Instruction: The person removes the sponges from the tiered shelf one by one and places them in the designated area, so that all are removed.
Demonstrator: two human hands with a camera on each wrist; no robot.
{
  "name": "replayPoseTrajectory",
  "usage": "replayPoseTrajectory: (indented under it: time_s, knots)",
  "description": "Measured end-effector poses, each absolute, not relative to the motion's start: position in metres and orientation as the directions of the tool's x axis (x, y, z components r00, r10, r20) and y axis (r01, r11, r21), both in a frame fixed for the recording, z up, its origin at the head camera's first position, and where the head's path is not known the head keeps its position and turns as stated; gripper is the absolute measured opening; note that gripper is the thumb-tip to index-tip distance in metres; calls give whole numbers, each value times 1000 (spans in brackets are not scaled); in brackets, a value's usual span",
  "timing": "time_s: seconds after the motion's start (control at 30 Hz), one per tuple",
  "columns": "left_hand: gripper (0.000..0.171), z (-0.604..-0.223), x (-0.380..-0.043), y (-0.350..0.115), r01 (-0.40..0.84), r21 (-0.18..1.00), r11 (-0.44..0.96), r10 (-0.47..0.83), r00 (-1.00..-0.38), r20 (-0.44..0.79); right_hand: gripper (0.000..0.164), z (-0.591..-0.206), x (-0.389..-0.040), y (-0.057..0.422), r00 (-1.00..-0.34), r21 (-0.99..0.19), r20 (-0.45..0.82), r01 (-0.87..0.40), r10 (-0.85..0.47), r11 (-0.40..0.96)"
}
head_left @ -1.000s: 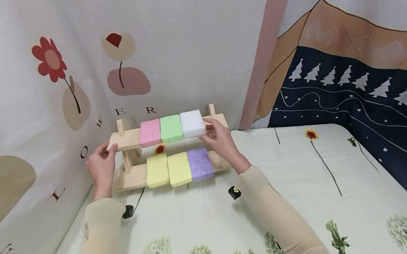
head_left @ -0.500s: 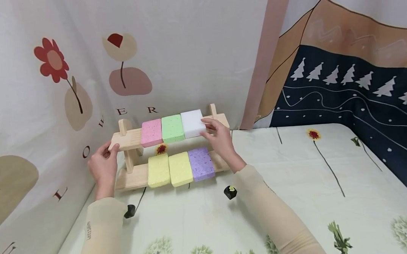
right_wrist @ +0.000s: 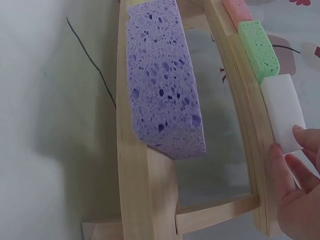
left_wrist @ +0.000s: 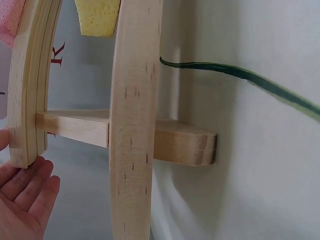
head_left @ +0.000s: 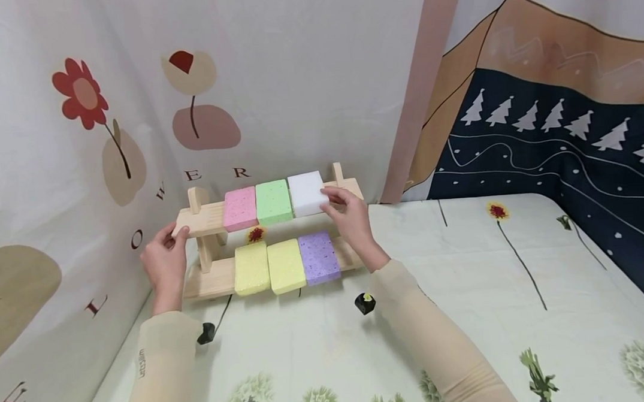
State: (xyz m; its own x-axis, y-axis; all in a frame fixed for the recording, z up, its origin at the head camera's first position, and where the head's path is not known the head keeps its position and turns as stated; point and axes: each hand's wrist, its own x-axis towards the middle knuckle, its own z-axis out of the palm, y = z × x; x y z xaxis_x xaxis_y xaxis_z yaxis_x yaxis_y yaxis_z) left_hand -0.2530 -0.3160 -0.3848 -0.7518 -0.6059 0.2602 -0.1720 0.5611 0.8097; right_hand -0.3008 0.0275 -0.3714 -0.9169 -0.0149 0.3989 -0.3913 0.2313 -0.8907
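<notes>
In the head view a two-tier wooden rack [head_left: 204, 219] stands against the cloth backdrop. My left hand [head_left: 165, 262] holds the left end of its upper board, thumb on top; the left wrist view shows the fingers [left_wrist: 37, 185] under the board's end. On that tier lie a pink sponge [head_left: 239, 209], a green sponge [head_left: 273, 201] and a white sponge [head_left: 307, 194], side by side. My right hand [head_left: 351, 221] pinches the white sponge by its right edge. Two yellow sponges [head_left: 252, 269] and a purple sponge [right_wrist: 165, 75] lie on the lower tier.
A cloth with printed flowers [head_left: 328, 350] covers the table in front of the rack. Hanging fabric [head_left: 306, 94] rises directly behind it, and more fabric stands close by on the left. A dark printed drape [head_left: 541, 149] hangs at the back right.
The white sponge has shifted slightly to the right along the upper tier with my right hand. My left hand keeps its hold on the board's end.
</notes>
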Motion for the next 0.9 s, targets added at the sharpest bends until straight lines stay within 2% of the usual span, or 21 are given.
replayPoseTrajectory:
  time_s: [0.7, 0.9]
  knots:
    - [53, -381, -250, -316, -204, 813, 545, -603, -770, 210, 31, -369, -295, 39, -903, -890, 429, -424, -4, 171]
    - [52, -380, -251, -316, -213, 813, 542, -607, -768, 204, 30, -369, -294, 44, -899, -879, 439, -427, 8, 211]
